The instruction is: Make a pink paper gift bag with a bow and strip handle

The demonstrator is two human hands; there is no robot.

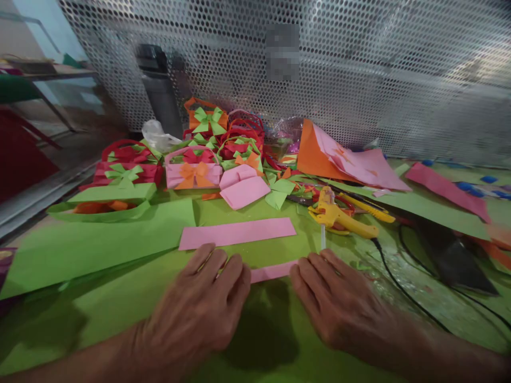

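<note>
A narrow pink paper strip (273, 272) stretches between my two hands, low over the green tabletop. My left hand (207, 298) is closed on its left end, and my right hand (331, 298) grips the right end. The fingertips of both hands are partly hidden behind the knuckles. Just beyond the hands lies a wider, flat pink paper strip (239, 233). Behind that sits a folded pink paper piece (244, 187), beside a light green paper bow (279, 191).
Small paper bags (194, 174) with bows crowd the back left, near a dark bottle (160, 101). A yellow glue gun (339, 218) with a black cord rests at right. Green paper sheets (99, 239) lie at left. A perforated metal panel (319, 80) rises behind the table.
</note>
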